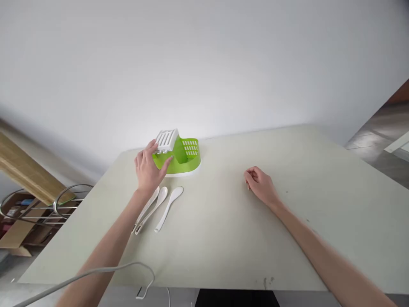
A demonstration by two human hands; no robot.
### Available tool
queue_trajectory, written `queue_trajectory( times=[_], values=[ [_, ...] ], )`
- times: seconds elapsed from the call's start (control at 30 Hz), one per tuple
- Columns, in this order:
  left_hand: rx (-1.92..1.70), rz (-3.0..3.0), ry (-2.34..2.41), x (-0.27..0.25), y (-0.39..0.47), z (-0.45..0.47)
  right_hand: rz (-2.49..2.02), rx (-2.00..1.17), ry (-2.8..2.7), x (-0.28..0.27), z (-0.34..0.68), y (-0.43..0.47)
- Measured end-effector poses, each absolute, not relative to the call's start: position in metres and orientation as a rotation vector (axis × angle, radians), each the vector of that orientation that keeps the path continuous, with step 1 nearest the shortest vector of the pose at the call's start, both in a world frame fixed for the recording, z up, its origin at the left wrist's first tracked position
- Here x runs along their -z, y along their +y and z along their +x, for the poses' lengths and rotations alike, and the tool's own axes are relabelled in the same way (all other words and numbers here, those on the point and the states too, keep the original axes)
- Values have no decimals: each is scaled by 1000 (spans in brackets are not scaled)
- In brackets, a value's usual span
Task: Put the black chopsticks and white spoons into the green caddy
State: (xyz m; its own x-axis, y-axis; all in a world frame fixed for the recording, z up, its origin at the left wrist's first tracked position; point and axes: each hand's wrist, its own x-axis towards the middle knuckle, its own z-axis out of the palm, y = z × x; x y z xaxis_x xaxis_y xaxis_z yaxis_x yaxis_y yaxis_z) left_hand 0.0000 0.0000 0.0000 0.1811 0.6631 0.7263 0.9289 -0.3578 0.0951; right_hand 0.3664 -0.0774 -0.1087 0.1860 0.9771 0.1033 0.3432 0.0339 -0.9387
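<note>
My left hand [148, 168] is at the front left of a green and white plastic utensil caddy [191, 164]. Its fingers are apart: the fingertips overlap the left edge of the white slotted top [166, 137], while the thumb lies across the green front wall. Whether they press on it is hard to see. Below this hand, side by side on the table, lie three white spoons, one plain spoon [169, 208] and two spoons [156, 209] with patterned handle ends; my wrist partly hides the leftmost. Over to the right, my right hand [260, 184] rests on the table, fingers curled in, with nothing visible in them.
The pale table [217, 238] stands against a white wall [223, 64]. A grey cable [105, 269] crosses over my left forearm near the front edge. Left of the table are a metal rack [60, 209], a cardboard box [19, 230] and a long yellowish board [32, 170].
</note>
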Motion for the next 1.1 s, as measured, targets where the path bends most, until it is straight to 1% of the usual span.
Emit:
queue_trajectory(
  times=[0.23,0.37,0.5,0.67,0.73,0.9,1.1],
  values=[
    [926,-2101,-1580,-12,12,-51,-1495,-830,-1363,110,366,-78],
    [943,-2030,-1535,-7,9,-51,-1505,-802,-1384,112,366,-76],
    [1001,-2053,-1386,19,-7,-5,-1517,-777,-1411,113,366,-75],
    [911,-2535,-1061,63,-37,78,-1530,-785,-1377,113,366,-76],
    [868,-2737,-1010,75,-46,105,-1533,-782,-1375,112,366,-77],
    [1011,-2968,-1176,93,-57,143,-1545,-760,-1385,110,365,-76],
    [1134,-3107,-1323,96,-57,144,-1590,-749,-1425,107,363,-77]
  ],
)
